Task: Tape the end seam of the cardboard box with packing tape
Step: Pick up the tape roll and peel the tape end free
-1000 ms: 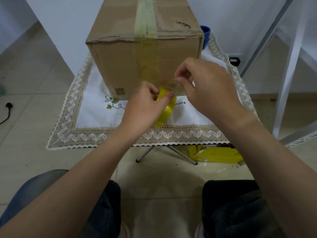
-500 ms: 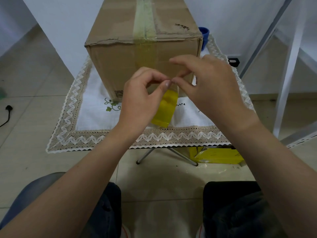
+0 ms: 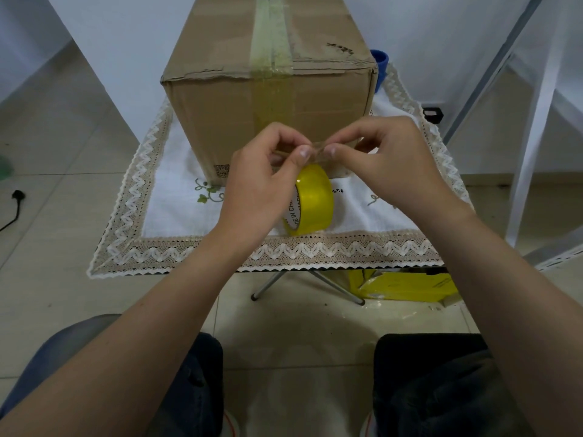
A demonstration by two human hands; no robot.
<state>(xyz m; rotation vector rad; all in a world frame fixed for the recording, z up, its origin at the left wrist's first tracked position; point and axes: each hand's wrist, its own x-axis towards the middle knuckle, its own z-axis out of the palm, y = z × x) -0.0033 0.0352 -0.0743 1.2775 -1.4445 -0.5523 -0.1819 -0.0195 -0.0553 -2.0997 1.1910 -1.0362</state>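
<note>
The floor (image 3: 56,143) was laid with pale beige tiles, and a white wall (image 3: 126,42) rose behind a small folding table whose thin metal legs (image 3: 271,283) crossed beneath a white cloth (image 3: 176,197) edged in beige zigzag lace. To the right stood a white metal frame (image 3: 533,127), with a yellow package (image 3: 407,287) on the floor under the table's edge. A black cable (image 3: 14,206) lay on the tiles at far left, in soft, even light.

1 head view, close above the hands, facing forward and down, probably seated
</note>
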